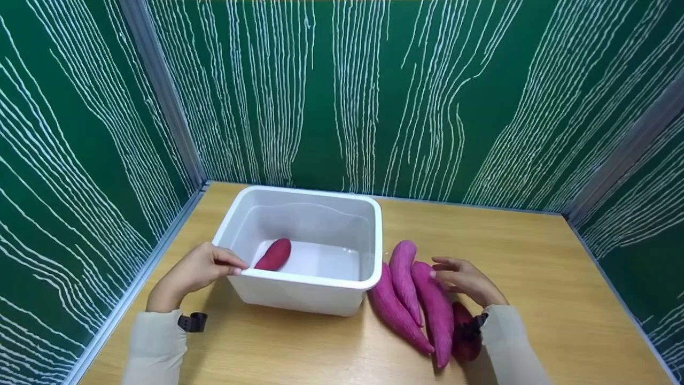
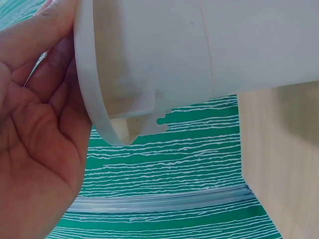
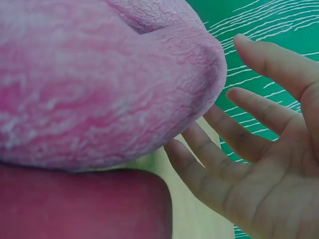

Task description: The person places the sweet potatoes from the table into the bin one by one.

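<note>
My left hand (image 1: 200, 270) grips the near-left corner of a white plastic bin (image 1: 307, 294); in the left wrist view its fingers and thumb lie on either side of the rim (image 2: 85, 59). Inside the bin is one red sweet potato (image 1: 276, 254). To the right of the bin several long pink sweet potatoes (image 1: 405, 278) lie side by side. Beside the rightmost pink one (image 1: 437, 315), my right hand (image 1: 464, 278) holds nothing, its fingers spread around the rounded end in the right wrist view. A darker red sweet potato (image 1: 467, 350) is partly hidden under the right wrist.
The wooden table (image 1: 513, 240) is bounded at the back and sides by green panels (image 1: 395, 107) with wavy white lines. Grey metal posts (image 1: 165, 96) stand at the corners. Dark bands (image 1: 193, 322) are worn on the wrists.
</note>
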Tool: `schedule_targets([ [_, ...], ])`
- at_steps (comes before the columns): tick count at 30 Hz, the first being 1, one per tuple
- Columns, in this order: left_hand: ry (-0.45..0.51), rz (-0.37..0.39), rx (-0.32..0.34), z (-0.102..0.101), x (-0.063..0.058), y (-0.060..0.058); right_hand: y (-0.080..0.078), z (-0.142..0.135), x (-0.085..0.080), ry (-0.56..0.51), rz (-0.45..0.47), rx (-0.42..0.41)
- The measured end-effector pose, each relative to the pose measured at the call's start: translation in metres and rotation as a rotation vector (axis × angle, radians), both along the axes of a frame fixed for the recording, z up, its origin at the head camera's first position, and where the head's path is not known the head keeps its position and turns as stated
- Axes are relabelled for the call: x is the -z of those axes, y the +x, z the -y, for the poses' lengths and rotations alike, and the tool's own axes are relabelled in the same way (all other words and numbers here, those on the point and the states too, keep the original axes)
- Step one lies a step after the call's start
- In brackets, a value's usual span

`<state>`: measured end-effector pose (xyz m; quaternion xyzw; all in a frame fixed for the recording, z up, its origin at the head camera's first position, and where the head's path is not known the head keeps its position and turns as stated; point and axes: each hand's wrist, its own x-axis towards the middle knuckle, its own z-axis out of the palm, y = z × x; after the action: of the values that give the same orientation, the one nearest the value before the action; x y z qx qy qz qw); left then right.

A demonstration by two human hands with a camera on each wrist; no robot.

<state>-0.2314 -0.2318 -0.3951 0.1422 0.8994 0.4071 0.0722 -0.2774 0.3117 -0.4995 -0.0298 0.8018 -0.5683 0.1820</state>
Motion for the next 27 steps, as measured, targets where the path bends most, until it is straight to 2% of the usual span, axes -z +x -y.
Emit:
schedule_targets([
  [8, -0.002, 0.027, -0.015, -0.0006, -0.0019, 0.0009, 0.0026, 0.0011, 0.0052, 0.029, 0.027, -0.040],
  [17, -0.004, 0.032, -0.025, -0.0002, -0.0011, 0.0004, 0.0030, 0.0054, 0.0091, 0.077, 0.037, -0.030],
  [27, 0.004, 0.033, -0.032, 0.0008, 0.0005, -0.0009, 0.0049, 0.0076, 0.0087, 0.138, 0.002, -0.044],
])
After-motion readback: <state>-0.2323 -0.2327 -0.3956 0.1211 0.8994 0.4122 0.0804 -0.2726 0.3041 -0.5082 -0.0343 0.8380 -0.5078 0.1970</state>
